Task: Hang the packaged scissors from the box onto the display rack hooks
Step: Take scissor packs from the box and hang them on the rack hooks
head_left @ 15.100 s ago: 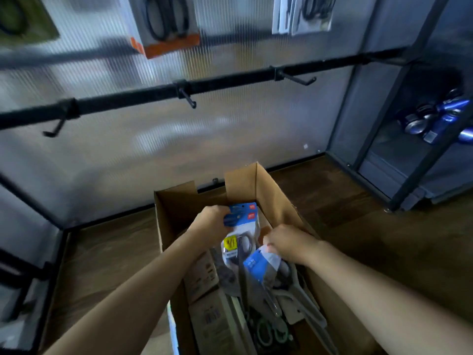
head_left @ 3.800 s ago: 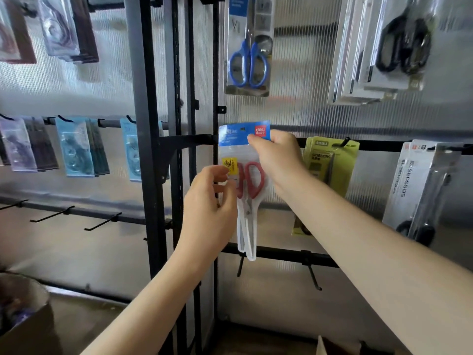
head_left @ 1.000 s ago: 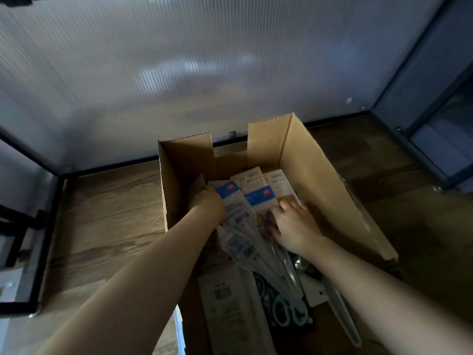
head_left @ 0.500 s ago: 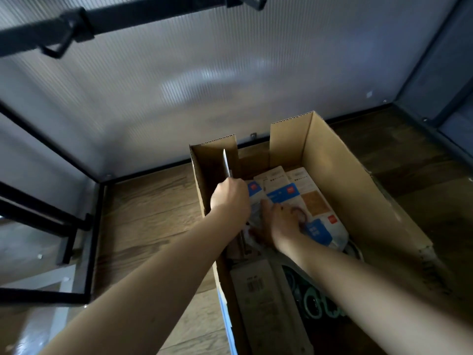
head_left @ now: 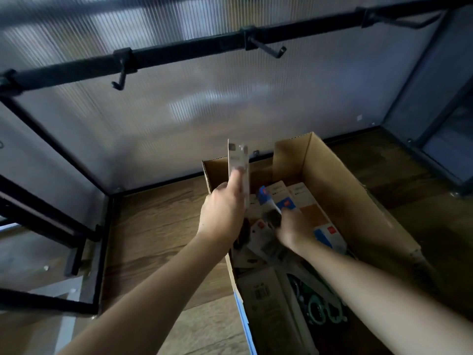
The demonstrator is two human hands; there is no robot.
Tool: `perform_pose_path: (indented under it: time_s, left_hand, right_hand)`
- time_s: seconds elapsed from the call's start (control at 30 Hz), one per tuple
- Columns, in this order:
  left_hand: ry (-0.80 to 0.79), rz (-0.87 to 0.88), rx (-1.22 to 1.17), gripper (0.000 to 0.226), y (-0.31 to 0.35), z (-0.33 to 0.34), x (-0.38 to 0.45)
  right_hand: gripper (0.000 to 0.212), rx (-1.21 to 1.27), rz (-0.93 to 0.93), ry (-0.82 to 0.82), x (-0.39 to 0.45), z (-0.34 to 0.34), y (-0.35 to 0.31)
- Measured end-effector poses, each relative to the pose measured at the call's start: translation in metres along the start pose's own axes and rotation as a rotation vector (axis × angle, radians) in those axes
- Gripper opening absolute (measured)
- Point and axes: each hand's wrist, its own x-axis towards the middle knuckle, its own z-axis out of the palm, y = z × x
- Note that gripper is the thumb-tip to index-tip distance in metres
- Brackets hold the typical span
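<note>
The left hand (head_left: 225, 208) holds a pale scissors packet (head_left: 238, 162) upright above the 11 o'clock corner of the cardboard box (head_left: 340, 175), fingers curled round its lower part. The right hand (head_left: 294, 226) reaches down into the box, gripping a blue-topped packet (head_left: 267, 201) among the packets lying there. At 12 o'clock, a black rail (head_left: 184, 52) carries bare hooks (head_left: 268, 48).

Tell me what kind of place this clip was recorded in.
Probably a shop or a mock retail display area. A black rack bar with empty hooks runs across a ribbed panel wall, and an open cardboard box of packaged scissors sits on the wood-look floor below it.
</note>
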Motion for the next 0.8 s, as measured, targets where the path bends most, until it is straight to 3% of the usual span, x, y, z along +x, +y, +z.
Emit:
perform_pose_path:
  time_s: [0.13, 0.23, 0.3, 0.37, 0.47, 0.57, 0.67, 0.8]
  left_hand:
    - [0.202, 0.001, -0.252, 0.061, 0.017, -0.014, -0.006]
    - [0.285, 0.002, -0.348, 0.072, 0.022, -0.023, -0.009]
    - [0.312, 0.032, -0.374, 0.053, 0.023, -0.03, -0.01]
    - [0.376, 0.06, -0.374, 0.008, 0.025, -0.04, -0.012]
    - [0.453, 0.014, -0.429, 0.035, 0.028, -0.059, -0.015]
    - [0.515, -0.002, -0.478, 0.031, 0.029, -0.087, -0.024]
    - [0.606, -0.011, -0.531, 0.032, 0.026, -0.113, -0.034]
    - [0.773, -0.056, -0.616, 0.025, 0.024, -0.138, -0.039]
  right_hand:
    - [0.009, 0.302, 0.044, 0.101, -0.011, -0.025, -0.011]
    - [0.006, 0.457, -0.087, 0.163, -0.02, -0.045, -0.023]
    - [0.015, 0.56, -0.149, 0.238, -0.024, -0.06, -0.028]
    - [0.021, 0.61, -0.185, 0.283, -0.032, -0.079, -0.034]
    - [0.022, 0.643, -0.307, 0.21, -0.041, -0.106, -0.046]
    - [0.024, 0.623, -0.395, 0.195, -0.042, -0.122, -0.06]
    - [0.01, 0.661, -0.413, 0.171, -0.043, -0.132, -0.076]
    - [0.023, 0.735, -0.525, 0.191, -0.055, -0.148, -0.1]
